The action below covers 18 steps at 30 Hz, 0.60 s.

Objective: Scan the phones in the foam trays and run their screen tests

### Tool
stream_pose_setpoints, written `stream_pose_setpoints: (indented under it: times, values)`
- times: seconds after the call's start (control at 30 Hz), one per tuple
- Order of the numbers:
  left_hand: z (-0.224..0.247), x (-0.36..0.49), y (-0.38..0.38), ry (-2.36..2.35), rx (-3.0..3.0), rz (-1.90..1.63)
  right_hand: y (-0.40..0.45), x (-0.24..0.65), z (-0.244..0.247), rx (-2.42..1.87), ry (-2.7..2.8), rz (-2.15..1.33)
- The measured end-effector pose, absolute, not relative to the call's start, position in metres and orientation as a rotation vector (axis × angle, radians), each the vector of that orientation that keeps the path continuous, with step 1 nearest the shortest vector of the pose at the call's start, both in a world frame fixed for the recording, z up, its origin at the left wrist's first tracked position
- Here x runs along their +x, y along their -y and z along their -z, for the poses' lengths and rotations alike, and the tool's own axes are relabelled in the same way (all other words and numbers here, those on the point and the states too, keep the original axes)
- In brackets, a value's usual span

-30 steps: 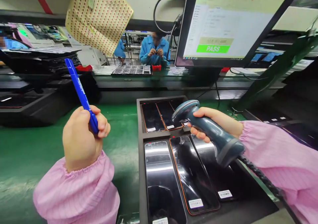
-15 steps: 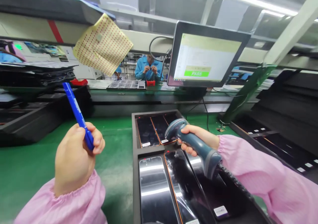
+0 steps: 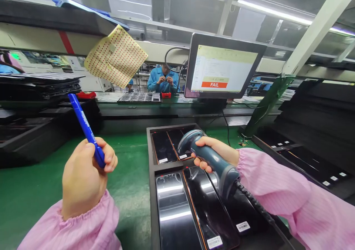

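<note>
Scanner (image 3: 217, 165) in the right hand (image 3: 220, 150): we find the fingers wrapped closely round its handle, the head over the far row of phones (image 3: 164, 146); whether it touches any of them we cannot tell. We judge its body hard, smooth and light enough for one hand, best taken by the middle of the handle, with the cord (image 3: 263, 211) running free from the lower end. In the left hand (image 3: 85, 176) we note a blue marker (image 3: 85, 126) — stiff, slim and probably light — pinched between thumb and curled fingers near its lower end, the other end tilted upward, well apart from the phones.

Below the scanner lies a black tray (image 3: 166, 167) on the green bench (image 3: 127, 168), its two rows of phones parted by a crossbar. We make out a pale-edged phone (image 3: 173, 202) at the near left and an orange-edged phone (image 3: 209, 205) just beside it. Their glossy faces are probably slippery and easily cracked, so we would grasp them by the long edges, clear of the white labels (image 3: 215, 242).

Farther out we read FAIL in a red band on the screen (image 3: 222, 69). A dotted yellow sheet (image 3: 116, 56) hangs to its left, and between the two — across the bench — we see a co-worker (image 3: 159, 74) in blue, hands raised together, behind a red box (image 3: 166, 95).
</note>
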<state>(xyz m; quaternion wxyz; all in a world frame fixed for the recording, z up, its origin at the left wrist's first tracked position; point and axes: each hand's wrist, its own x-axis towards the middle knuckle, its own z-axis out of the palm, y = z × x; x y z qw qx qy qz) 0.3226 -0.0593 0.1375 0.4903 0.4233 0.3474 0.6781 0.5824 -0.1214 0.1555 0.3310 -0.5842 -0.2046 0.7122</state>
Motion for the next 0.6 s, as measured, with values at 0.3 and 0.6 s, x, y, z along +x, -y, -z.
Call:
stream_pose_setpoints:
  times: [0.3, 0.6]
  values:
    - [-0.141, 0.317, 0.061, -0.828, 1.011, -1.677, 0.117, 0.577, -0.158, -1.545, 0.532, -1.882]
    - [-0.137, 0.322, 0.061, -0.683, 1.079, -1.731, 0.127, 0.565, -0.168, -1.549, 0.534, -1.882]
